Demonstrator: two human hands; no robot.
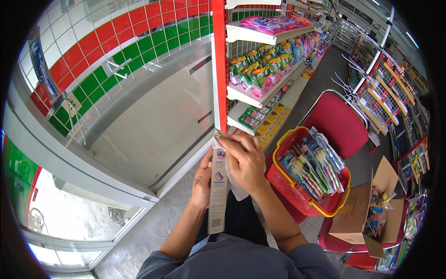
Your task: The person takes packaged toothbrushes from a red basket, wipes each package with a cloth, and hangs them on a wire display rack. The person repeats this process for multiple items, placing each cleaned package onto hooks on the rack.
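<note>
Upright in front of my body is a long, narrow white toothbrush pack [217, 200], its printed back with round blue-and-red symbols facing me. My left hand [201, 182] is closed along its left edge, around the middle. At the top end, my right hand [247, 162] pinches a pale grey cloth [238, 189] against the pack; the cloth hangs down below the palm. Part of the cloth is hidden behind the right hand. To the right, a red basket [304, 204] with yellow handles holds several toothbrush packs [312, 165] with colourful handles.
The basket rests on a red chair [332, 123]. An open cardboard box [350, 214] with small packaged goods stands on another red seat. Shelves [253, 95] with green and pink packs run ahead. At left is a wire grid [134, 28] with hooks, beside a glass door frame [93, 181].
</note>
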